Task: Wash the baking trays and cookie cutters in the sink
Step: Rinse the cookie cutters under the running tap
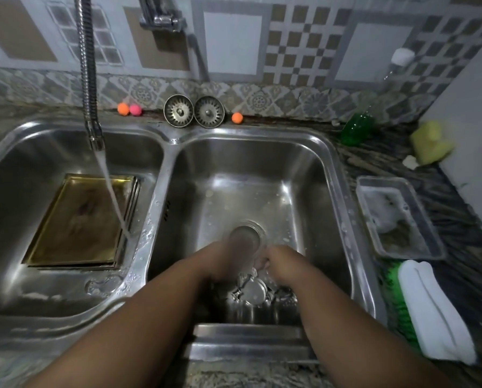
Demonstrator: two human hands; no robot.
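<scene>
While the tap (95, 137) floods the gold tray (77, 219) in the left basin, we work the right one: left hand (223, 261) blurred, its grip beyond telling, right hand (283, 264) seemingly pinching a cutter above the cutters (252, 289). Wet metal could slip and clatter, or the left basin fill unwatched.

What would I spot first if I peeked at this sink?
Two hands, left and right, meet low in the right basin, blurred around a round cutter. Water streams from the hose tap onto a golden tray in the left basin, and three bright balls sit behind.
</scene>
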